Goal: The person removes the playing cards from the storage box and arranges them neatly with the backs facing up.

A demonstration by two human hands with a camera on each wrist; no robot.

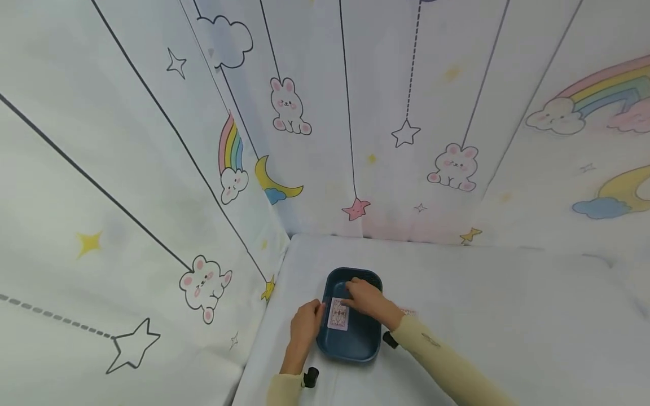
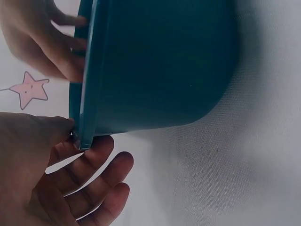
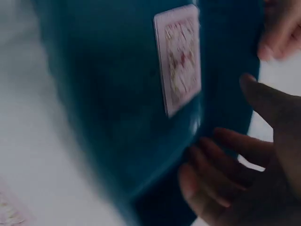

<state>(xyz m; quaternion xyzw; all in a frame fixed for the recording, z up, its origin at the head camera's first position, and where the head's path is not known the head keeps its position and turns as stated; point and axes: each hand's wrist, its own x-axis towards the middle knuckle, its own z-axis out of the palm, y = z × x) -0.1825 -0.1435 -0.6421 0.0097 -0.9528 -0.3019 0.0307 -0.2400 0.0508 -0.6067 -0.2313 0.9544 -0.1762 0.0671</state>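
A blue plastic bin (image 1: 350, 351) stands on the white surface, with a playing card (image 1: 338, 314) with a red patterned back lying in it. Whether it is one card or a stack, I cannot tell. My left hand (image 1: 304, 326) pinches the bin's left rim; in the left wrist view, the thumb sits on the rim (image 2: 85, 117) and a fingertip lies beneath it. Reaching over the bin from the right, my right hand (image 1: 369, 300) has loosely bent fingers with nothing visible between them. In the right wrist view its fingers (image 3: 218, 162) are inside the bin, near the card (image 3: 181, 61).
Another red-patterned card (image 1: 408, 310) lies on the white cloth (image 1: 497, 321) right of the bin, partly hidden by my right wrist. Printed fabric walls (image 1: 325, 169) rise at the left and back. Each wrist wears a small black device (image 1: 311, 377).
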